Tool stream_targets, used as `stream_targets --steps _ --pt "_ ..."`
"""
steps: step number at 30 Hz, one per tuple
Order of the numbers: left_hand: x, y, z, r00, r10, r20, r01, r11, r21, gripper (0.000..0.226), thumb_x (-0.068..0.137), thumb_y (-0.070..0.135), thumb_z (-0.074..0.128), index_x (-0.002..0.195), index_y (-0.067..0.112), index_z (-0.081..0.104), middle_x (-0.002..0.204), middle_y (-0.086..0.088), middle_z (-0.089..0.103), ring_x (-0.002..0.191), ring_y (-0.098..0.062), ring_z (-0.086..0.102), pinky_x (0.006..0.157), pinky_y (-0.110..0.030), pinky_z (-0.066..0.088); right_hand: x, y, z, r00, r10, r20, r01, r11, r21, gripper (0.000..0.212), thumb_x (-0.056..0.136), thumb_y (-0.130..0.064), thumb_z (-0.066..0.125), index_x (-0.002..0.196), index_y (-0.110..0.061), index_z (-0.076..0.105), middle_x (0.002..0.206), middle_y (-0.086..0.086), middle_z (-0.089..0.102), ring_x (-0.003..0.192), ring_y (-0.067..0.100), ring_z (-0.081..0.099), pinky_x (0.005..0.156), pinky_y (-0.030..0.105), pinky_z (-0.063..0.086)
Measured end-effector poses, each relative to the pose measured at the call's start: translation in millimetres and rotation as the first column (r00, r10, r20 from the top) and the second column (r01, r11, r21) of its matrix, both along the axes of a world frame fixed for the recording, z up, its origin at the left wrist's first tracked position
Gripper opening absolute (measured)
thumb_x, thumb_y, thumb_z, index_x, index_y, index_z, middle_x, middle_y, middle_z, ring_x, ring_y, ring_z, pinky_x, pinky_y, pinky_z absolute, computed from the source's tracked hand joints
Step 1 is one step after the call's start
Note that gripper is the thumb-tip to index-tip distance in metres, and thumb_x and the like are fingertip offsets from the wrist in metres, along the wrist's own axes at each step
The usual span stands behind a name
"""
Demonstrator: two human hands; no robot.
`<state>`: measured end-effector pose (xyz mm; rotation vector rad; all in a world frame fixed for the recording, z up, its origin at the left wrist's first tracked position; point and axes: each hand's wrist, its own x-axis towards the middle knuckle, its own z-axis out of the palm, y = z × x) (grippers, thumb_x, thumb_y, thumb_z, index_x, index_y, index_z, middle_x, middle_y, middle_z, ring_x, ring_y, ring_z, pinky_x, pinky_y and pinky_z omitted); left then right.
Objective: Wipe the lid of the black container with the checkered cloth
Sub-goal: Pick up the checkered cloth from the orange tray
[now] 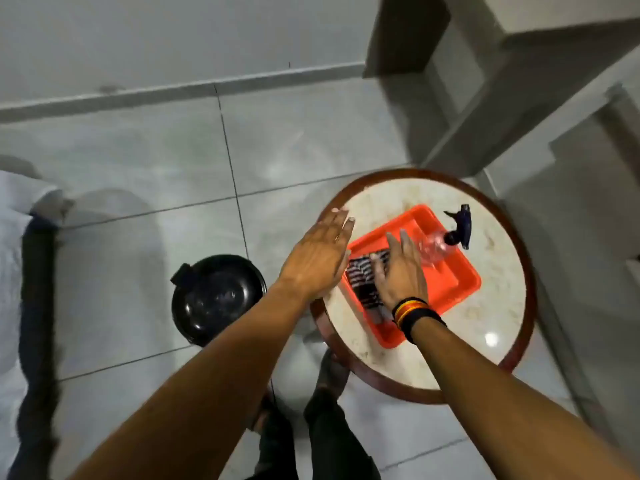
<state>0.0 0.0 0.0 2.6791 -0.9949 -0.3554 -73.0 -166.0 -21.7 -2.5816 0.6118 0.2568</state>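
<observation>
The black container stands on the floor left of the round table, its glossy lid shut. The checkered cloth, dark with white stripes, lies crumpled in the left part of the orange tray. My right hand hovers flat over the cloth with fingers spread, partly hiding it; whether it touches the cloth I cannot tell. My left hand is flat and open above the tray's left edge and the table rim, holding nothing.
A clear spray bottle with a dark blue trigger head lies in the tray's far part. The round marble-topped table has a dark wooden rim. White bedding fills the left edge. Concrete steps rise at the upper right.
</observation>
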Motion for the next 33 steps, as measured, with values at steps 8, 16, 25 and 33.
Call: stream_targets --steps 8,16,25,33 --pt "-15.7 -88.2 -93.0 0.977 -0.013 -0.212 0.026 0.998 0.058 0.058 0.104 0.015 0.053 0.159 0.005 0.035 0.158 -0.016 0.047 0.145 -0.032 0.046 0.121 -0.040 0.040 -49.2 -30.9 -92.0 0.922 -0.326 -0.210 0.348 0.934 0.075 0.058 0.097 -0.021 0.060 0.150 -0.008 0.041 0.162 0.016 0.038 0.147 0.038 0.035 0.117 0.049 0.038" --pt "-21.5 -122.9 -128.7 0.987 0.129 -0.098 -0.119 0.988 0.102 0.035 0.102 0.002 0.038 0.132 0.000 0.056 0.132 -0.022 0.060 0.119 -0.039 0.058 0.100 -0.044 0.045 -34.7 -43.8 -115.1 0.892 -0.445 -0.077 0.450 0.890 0.072 0.046 0.086 -0.012 0.069 0.130 -0.012 0.056 0.133 0.016 0.059 0.127 0.040 0.049 0.106 0.050 0.045" --pt "-14.7 -83.9 -79.6 0.881 0.301 -0.365 -0.425 0.843 -0.330 0.027 0.088 -0.005 0.061 0.114 -0.007 0.066 0.113 -0.027 0.066 0.099 -0.045 0.064 0.085 -0.050 0.049 -30.0 -40.8 -69.0 0.862 -0.488 0.136 0.430 0.846 0.315 0.040 0.081 -0.007 0.080 0.117 -0.019 0.065 0.096 0.005 0.068 0.090 0.026 0.066 0.082 0.040 0.056" --pt "-36.0 54.5 -50.0 0.765 0.479 -0.430 -0.644 0.570 -0.511 0.017 0.092 0.003 0.070 0.108 0.003 0.069 0.104 -0.014 0.069 0.090 -0.026 0.064 0.081 -0.040 0.054 -26.1 63.2 -17.3 0.913 -0.279 0.297 0.145 0.904 0.402 0.038 0.086 -0.007 0.078 0.118 -0.023 0.067 0.108 -0.003 0.069 0.094 0.011 0.063 0.083 0.027 0.053"
